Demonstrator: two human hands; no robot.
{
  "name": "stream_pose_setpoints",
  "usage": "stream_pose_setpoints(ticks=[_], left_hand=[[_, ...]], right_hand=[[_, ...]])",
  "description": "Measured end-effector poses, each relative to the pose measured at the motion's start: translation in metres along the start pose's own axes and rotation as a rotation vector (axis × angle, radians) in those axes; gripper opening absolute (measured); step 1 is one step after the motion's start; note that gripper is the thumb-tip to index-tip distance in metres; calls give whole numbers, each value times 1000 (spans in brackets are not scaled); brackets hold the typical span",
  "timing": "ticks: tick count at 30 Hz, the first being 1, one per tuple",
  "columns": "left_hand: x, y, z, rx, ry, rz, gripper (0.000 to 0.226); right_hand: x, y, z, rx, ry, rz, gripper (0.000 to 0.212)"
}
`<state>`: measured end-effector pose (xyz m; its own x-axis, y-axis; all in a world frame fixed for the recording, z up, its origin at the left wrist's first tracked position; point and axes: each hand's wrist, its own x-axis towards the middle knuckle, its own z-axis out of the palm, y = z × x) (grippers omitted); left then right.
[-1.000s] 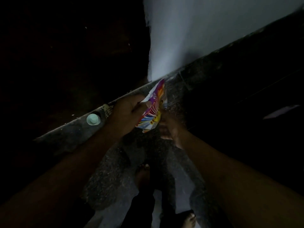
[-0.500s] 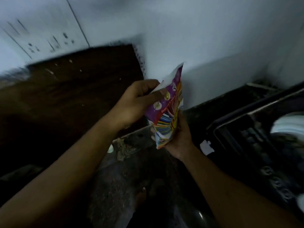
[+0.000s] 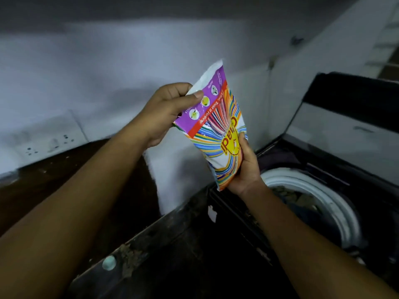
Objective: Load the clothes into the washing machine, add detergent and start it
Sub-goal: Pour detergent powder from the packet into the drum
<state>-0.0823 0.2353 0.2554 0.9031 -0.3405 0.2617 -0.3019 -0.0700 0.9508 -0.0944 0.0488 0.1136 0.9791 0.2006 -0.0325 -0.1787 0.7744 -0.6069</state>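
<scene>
A colourful detergent packet, purple at the top with rainbow stripes, is held upright at chest height in front of a white wall. My left hand pinches its open top edge between thumb and fingers. My right hand grips its lower end from behind. To the right and below is the top-loading washing machine with its dark lid raised. Clothes lie inside its white-rimmed drum.
A dark stone ledge runs diagonally along the wall's foot, with a small pale round cap and some debris on it. A white switch plate is on the wall at left. A dark wooden panel lies below it.
The view has swung up and right from the dark floor, bringing the washing machine and drum into sight. Both hands have lifted the packet higher and turned it upright.
</scene>
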Motion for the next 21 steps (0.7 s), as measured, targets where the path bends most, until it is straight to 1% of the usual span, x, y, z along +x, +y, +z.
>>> stream_pose_setpoints(ticks=[2,5,7,10,14,16,18,21], left_hand=[[10,5,17,-3,-62,0,14],[25,7,44,6,-160,-12,17],[34,5,58,11,-220,-20,19],[54,6,85,13,-354,-21,13],[72,6,126,8,-520,10,13],[79,2,146,1,-605,14,17],[86,-8,167,19,-696,21,26],[91,-22,197,49,-779,26,30]], right_hand=[[-16,-21,-10,-4,56,-65,60],[-40,-45,-24,4,146,-152,55],[-54,-55,-32,-9,202,-192,55],[-78,-70,-45,3,288,-290,56],[-112,-82,-61,10,418,-423,56],[-128,-84,-68,14,485,-480,54],[-145,-83,-73,32,546,-533,51],[-170,-75,-79,52,647,-600,54]])
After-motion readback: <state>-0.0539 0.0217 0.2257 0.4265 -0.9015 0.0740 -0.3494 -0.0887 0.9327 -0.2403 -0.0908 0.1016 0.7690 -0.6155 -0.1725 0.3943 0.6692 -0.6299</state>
